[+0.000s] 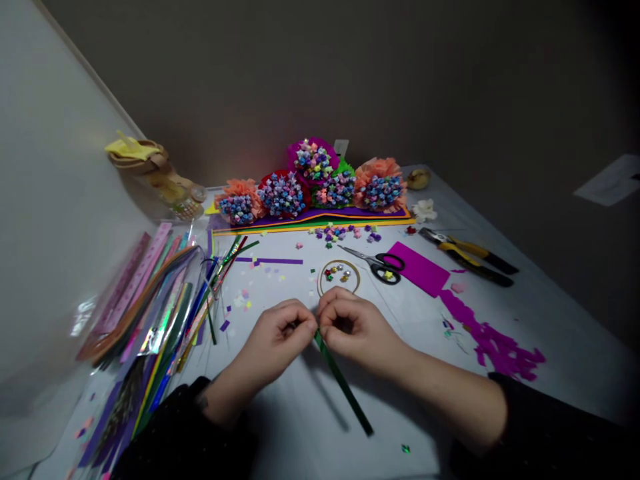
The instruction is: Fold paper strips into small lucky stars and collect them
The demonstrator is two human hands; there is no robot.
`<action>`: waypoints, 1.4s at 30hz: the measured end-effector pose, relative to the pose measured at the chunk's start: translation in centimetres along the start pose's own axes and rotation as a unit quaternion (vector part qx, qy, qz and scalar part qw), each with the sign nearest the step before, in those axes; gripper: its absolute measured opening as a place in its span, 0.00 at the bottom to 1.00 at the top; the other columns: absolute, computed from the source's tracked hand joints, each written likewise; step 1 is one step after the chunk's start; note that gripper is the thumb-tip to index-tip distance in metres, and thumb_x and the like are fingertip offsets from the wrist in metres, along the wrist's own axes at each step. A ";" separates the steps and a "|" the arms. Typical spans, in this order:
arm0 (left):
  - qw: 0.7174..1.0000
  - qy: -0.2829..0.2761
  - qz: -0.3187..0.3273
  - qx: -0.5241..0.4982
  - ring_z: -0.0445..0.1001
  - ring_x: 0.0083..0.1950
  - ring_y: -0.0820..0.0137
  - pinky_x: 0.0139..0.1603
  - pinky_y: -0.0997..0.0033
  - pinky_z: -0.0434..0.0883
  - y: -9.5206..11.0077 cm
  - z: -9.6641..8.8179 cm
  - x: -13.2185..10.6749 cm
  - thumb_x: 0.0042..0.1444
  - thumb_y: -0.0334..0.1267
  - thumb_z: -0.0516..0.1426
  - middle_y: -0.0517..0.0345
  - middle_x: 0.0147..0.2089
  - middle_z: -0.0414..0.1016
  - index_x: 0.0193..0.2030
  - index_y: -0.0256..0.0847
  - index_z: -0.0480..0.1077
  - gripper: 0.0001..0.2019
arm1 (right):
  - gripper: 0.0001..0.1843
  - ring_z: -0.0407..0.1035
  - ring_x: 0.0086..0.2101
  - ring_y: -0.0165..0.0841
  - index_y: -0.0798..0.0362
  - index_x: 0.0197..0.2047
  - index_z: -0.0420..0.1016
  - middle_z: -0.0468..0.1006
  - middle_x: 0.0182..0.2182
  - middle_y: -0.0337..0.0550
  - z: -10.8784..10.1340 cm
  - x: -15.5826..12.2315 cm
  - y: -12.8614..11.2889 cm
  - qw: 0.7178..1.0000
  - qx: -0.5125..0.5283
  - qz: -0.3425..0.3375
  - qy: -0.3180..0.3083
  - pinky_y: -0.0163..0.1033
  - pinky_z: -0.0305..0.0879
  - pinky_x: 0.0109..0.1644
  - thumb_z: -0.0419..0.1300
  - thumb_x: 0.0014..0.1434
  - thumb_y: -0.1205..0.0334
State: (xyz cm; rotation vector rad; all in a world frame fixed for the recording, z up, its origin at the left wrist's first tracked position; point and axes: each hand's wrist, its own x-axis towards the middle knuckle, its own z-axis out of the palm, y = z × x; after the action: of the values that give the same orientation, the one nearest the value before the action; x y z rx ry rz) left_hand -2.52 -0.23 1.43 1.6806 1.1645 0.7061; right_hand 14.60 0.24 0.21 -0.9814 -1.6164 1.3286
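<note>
A shiny green paper strip hangs down from between my fingertips toward the front of the table. Its upper end is pinched by my left hand and my right hand, which meet thumb to thumb. Whatever fold is at that end is hidden by the fingers. Just beyond my right hand lies a thin round ring with several small shiny folded stars inside it. Scissors with black handles rest behind and to the right, a yellow star on one handle.
Bouquets of folded stars line the back. At left are bundles of paper strips in clear sleeves. To the right lie a magenta paper sheet, magenta scraps and yellow-black pliers. More small stars sit before the bouquets.
</note>
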 end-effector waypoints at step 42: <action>0.993 0.109 -0.030 0.038 0.66 0.31 0.73 0.31 0.74 0.63 -0.1 1.0 -0.3 0.55 0.34 0.52 0.60 0.28 0.66 0.27 0.38 0.66 0.07 | 0.07 0.64 0.33 0.32 0.54 0.25 0.67 0.67 0.30 0.41 0.1 0.3 0.4 0.999 -0.040 0.005 0.028 0.38 0.60 0.38 0.54 0.54 0.68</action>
State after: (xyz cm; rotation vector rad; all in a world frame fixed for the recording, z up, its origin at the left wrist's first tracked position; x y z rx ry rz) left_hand -1.86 -0.88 0.95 1.6532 1.4050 0.8325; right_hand 14.45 0.52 -0.20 -1.0673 -1.6337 1.2405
